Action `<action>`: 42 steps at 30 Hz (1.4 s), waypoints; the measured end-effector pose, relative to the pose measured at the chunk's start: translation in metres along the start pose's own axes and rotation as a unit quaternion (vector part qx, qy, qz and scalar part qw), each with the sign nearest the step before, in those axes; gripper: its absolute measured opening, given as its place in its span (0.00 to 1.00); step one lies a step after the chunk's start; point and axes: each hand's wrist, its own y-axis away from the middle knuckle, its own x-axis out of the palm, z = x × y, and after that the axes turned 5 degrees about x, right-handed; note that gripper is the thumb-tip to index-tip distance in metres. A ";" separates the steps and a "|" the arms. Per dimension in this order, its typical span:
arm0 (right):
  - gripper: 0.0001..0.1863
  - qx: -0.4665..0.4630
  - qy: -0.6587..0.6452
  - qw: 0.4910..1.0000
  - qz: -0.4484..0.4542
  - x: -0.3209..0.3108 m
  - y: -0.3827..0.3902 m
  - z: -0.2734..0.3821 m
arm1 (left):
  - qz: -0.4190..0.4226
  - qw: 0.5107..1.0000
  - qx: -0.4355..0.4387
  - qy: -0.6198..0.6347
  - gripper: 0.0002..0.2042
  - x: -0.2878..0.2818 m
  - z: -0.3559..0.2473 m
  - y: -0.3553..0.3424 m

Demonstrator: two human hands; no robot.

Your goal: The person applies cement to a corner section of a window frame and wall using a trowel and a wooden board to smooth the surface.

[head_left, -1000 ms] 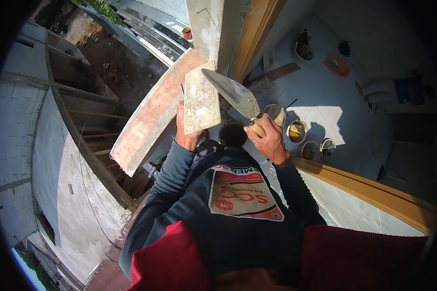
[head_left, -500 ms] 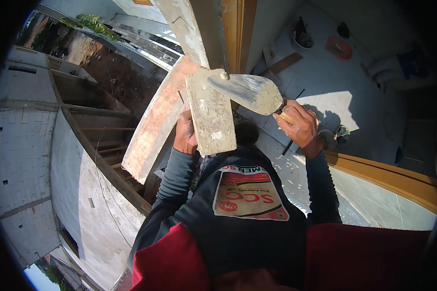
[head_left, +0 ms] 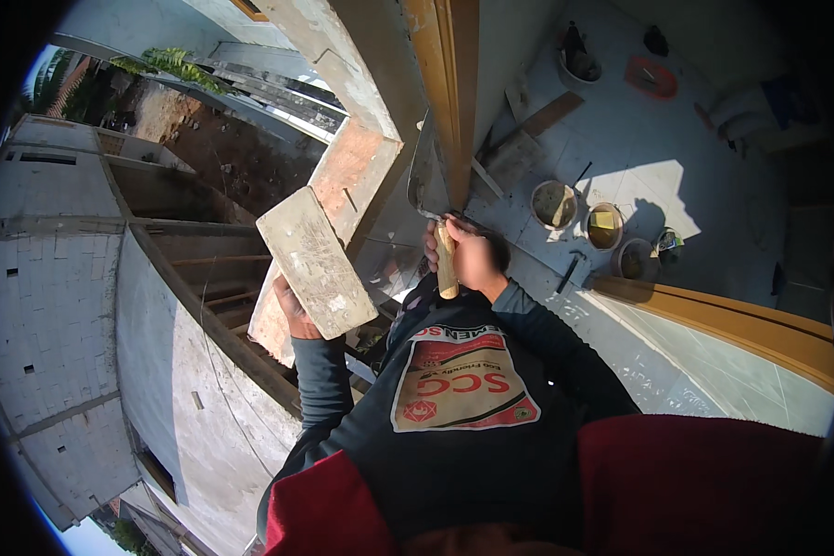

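Note:
A rectangular mortar-smeared plastering hawk (head_left: pixel 317 264) is in my left hand (head_left: pixel 293 306). Its handle and most of my fingers are hidden beneath the board. My right hand (head_left: pixel 473 258) is closed around the wooden handle of a trowel (head_left: pixel 421 178). The blade points up and away from me, nearly edge-on, close to the plastered wall face (head_left: pixel 391 56) beside the yellow-brown door frame (head_left: pixel 452 102). I cannot tell whether it touches the wall. Past the hawk runs a reddish, unplastered ledge (head_left: pixel 363 159) with a nail-like piece sticking out.
To the right, a mortar bucket (head_left: pixel 540 219) and a bucket with yellowish contents (head_left: pixel 605 243) stand on the tiled floor. A dark hammer-like tool (head_left: pixel 570 271) lies nearer. Farther off are a basin (head_left: pixel 579 83) and a red tray (head_left: pixel 651 79). Beyond the ledge at left, the ground drops away.
The hawk has moved left and nearer to me and turned. The trowel has left the hawk's top and swung upright beside the wall, with my right hand moving left and inward.

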 end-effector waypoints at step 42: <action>0.17 0.038 -0.267 0.957 0.108 0.080 -0.040 -0.004 | 0.100 0.986 0.017 0.135 0.33 0.027 -0.036 0.019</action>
